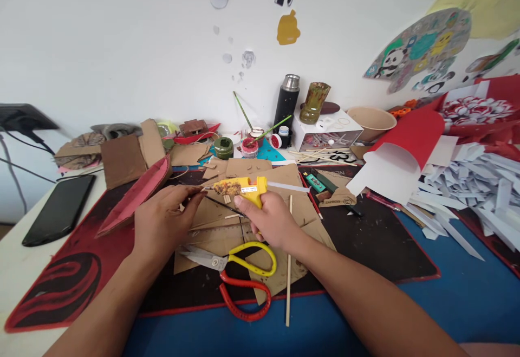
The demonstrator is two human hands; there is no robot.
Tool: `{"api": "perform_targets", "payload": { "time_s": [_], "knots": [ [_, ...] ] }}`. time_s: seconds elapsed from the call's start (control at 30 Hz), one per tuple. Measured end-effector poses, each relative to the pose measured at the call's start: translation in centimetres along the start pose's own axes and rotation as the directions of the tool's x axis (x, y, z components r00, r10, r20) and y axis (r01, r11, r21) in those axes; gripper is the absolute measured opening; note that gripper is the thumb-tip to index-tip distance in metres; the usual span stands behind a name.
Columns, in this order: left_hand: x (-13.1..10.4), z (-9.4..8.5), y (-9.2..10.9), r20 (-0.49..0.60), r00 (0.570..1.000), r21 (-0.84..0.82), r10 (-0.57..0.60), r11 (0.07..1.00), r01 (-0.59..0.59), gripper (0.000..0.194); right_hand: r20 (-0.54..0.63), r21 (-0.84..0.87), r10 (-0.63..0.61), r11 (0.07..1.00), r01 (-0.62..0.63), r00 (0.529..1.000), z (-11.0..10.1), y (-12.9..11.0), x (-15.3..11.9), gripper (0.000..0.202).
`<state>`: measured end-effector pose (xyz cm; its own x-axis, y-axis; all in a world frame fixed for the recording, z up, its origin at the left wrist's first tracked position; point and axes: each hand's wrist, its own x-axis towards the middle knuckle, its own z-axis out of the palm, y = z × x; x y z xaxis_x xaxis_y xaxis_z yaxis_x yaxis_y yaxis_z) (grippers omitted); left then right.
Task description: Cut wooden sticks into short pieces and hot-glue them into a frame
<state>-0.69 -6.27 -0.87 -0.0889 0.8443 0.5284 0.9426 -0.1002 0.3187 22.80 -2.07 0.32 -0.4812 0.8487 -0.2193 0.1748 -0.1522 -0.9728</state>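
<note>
My right hand (270, 217) is wrapped round the handle of a yellow glue gun (239, 187), with a pale glue stick (288, 187) poking out of its back. The gun points left, its nozzle close to the fingertips of my left hand (167, 217). Those fingers are pinched together; whatever small thing they hold is hidden. A thin dark rod (223, 204) slants below the gun from near the left fingertips; I cannot tell whether it is held. Scissors (244, 278) with one yellow and one red handle lie below both hands, on cardboard pieces (215, 240).
A red-and-black mat (374, 248) covers the table. A pink-lined cardboard boat shape (136, 194) and a phone (60, 208) lie left. Paint jars (223, 148), a flask (287, 105) and a white box (325, 128) stand behind. A wooden stick (288, 270), a lighter (316, 182) and paper strips (479, 183) are right.
</note>
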Motion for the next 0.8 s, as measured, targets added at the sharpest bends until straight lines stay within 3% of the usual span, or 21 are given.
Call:
{"api": "perform_targets", "payload": {
  "time_s": [0.37, 0.6, 0.8],
  "knots": [
    [0.2, -0.4, 0.7, 0.003, 0.995, -0.145, -0.104, 0.984, 0.104, 0.03, 0.085, 0.238, -0.03, 0.971, 0.009, 0.996, -0.7, 0.0, 1.0, 0.062],
    [-0.6, -1.1, 3.0, 0.055, 0.983, -0.421, 0.175, 0.897, -0.136, 0.015, 0.074, 0.468, -0.047, 0.883, 0.007, 0.996, -0.8, 0.6, 1.5, 0.068],
    [-1.1, -0.8, 3.9, 0.143, 0.964, -0.488, 0.225, 0.863, -0.129, 0.018, 0.047, 0.481, -0.01, 0.877, -0.014, 0.999, -0.6, 1.0, 1.7, 0.067]
  ]
}}
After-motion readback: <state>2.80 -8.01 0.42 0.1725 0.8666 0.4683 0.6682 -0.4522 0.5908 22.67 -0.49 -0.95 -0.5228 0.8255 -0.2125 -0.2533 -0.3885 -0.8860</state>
